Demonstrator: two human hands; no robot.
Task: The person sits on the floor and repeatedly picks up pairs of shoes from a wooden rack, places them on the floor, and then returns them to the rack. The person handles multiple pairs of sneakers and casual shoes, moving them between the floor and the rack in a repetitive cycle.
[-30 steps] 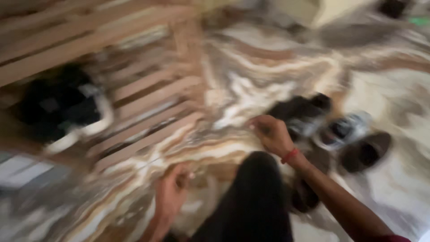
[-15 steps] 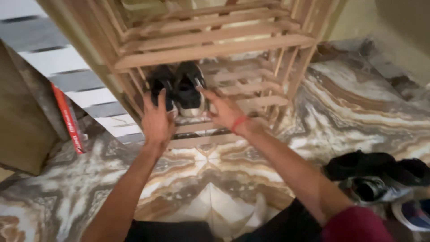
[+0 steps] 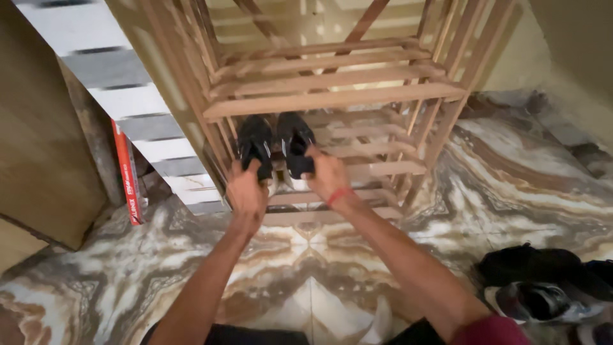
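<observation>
We held black shoes at frame centre: left hand (image 3: 248, 190) gripped left shoe (image 3: 255, 144), right hand (image 3: 324, 174) gripped right shoe (image 3: 295, 142). Shoes pointed away into wooden rack (image 3: 332, 99).

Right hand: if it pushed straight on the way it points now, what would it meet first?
The right hand grips a black shoe and points into the wooden rack. Beyond the shoe, it would likely meet the rack's rear slats; depth is unclear.

Black shoes (image 3: 276, 145), marbled brown-white floor (image 3: 511, 185)
</observation>
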